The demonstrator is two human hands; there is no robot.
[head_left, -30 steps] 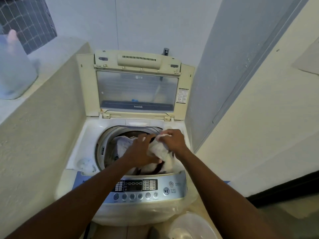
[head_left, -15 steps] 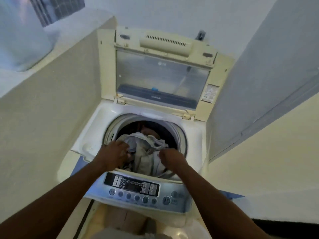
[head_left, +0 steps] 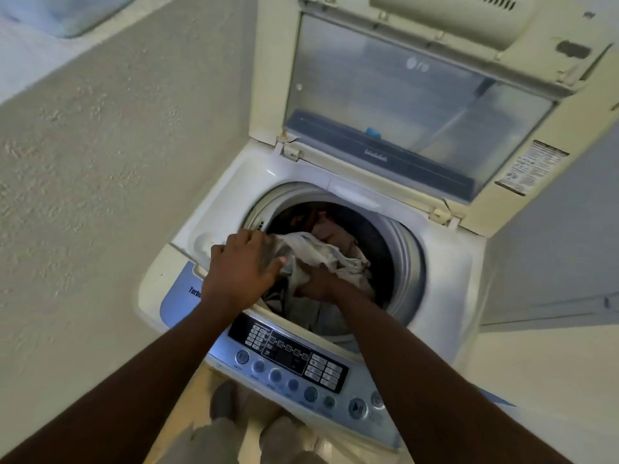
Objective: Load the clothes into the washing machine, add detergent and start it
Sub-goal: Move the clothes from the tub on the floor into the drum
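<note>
A white top-loading washing machine [head_left: 445, 262] stands with its lid [head_left: 418, 105] raised upright. Its round drum opening holds pale crumpled clothes [head_left: 321, 252], with darker and reddish pieces further back. My left hand [head_left: 243, 266] lies over the near left rim of the drum, its fingers curled onto the pale cloth. My right hand [head_left: 318, 284] is lower, inside the opening, gripping the same bundle of cloth. The control panel [head_left: 294, 360] with round buttons runs along the front edge, below my forearms.
A rough plaster wall [head_left: 110, 162] rises close on the left, with a ledge on top. A grey wall panel [head_left: 552, 246] closes in the right side. My trouser legs and a shoe [head_left: 222, 401] show on the floor in front of the machine.
My hands have lowered the pale bundle from above the opening down into the drum. My head has leaned closer and further over the machine.
</note>
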